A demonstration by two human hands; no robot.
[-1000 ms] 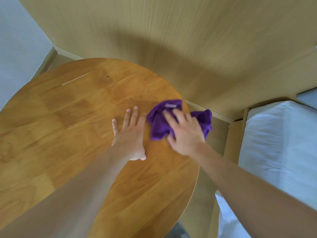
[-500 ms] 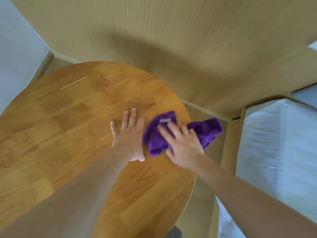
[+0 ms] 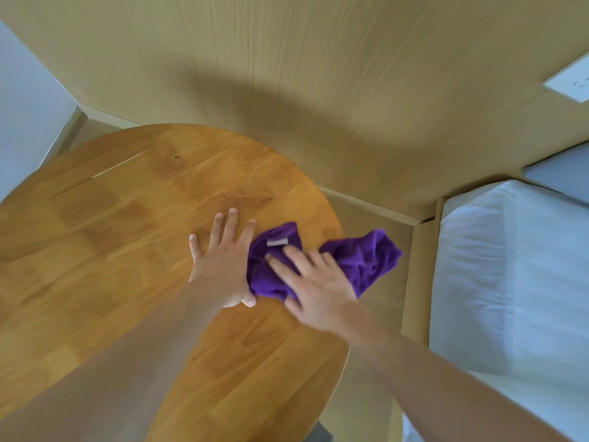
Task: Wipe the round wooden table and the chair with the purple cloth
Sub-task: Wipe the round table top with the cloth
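Note:
The round wooden table (image 3: 127, 237) fills the left and middle of the head view. A crumpled purple cloth (image 3: 366, 260) with a small white label lies at the table's right edge, and its right end hangs out past the rim. My right hand (image 3: 315, 282) presses flat on the cloth with straight fingers. My left hand (image 3: 223, 260) rests flat on the tabletop just left of the cloth, fingers spread, and touches the cloth's edge. No chair is in view.
A wood-panelled wall (image 3: 318, 74) stands close behind the table. A bed with white sheets (image 3: 510, 275) lies to the right, across a narrow strip of floor. A white wall socket (image 3: 570, 81) sits at the upper right.
My right hand has slid the cloth toward me and slightly left along the table's right edge. The cloth's right end has spread out past the rim. My left hand has stayed in place.

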